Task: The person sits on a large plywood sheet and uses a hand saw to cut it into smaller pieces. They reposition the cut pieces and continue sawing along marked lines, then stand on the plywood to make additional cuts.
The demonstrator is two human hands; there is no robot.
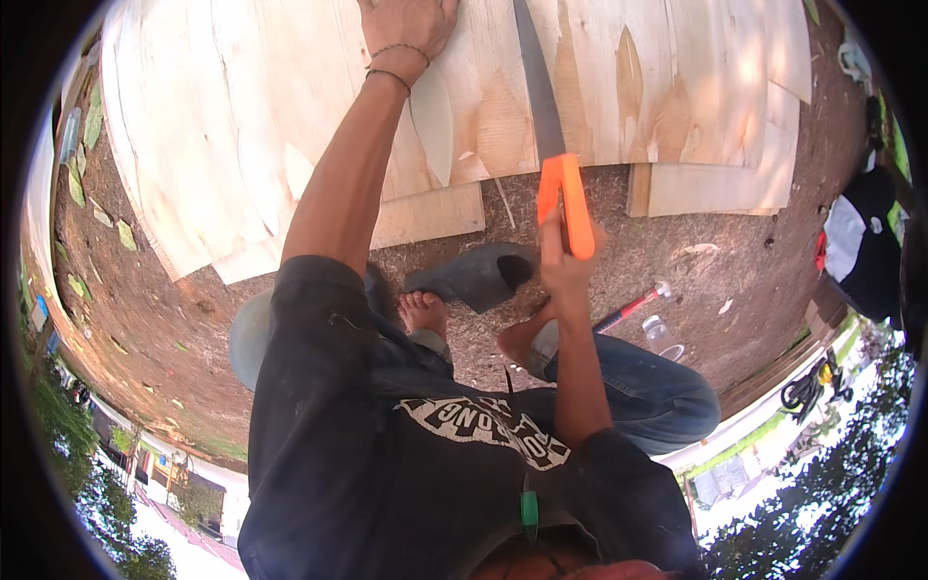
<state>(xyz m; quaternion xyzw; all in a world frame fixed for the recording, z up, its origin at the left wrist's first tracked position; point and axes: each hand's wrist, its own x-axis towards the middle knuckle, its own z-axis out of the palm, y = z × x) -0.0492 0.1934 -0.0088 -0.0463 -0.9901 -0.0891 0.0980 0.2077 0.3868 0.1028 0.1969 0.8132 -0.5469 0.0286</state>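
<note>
A hand saw [564, 203] with an orange handle and a long grey blade is gripped in my right hand [568, 259], which is closed round the handle. Its blade runs away from me over a pale plywood sheet [290, 106], crossing the near edge; whether the teeth sit in a cut, I cannot make out. On the plywood, left of the blade, my left hand [411, 27] rests flat, with most of its fingers beyond the top of the picture. More wood pieces [430, 215] lie beneath the sheet's near edge.
A dark slipper [474, 277] lies on the brown ground by my bare feet. Near my right knee are a hammer [633, 307] with a red handle and a clear plastic cup [662, 338]. Dark and white cloth [860, 237] lies at the far right.
</note>
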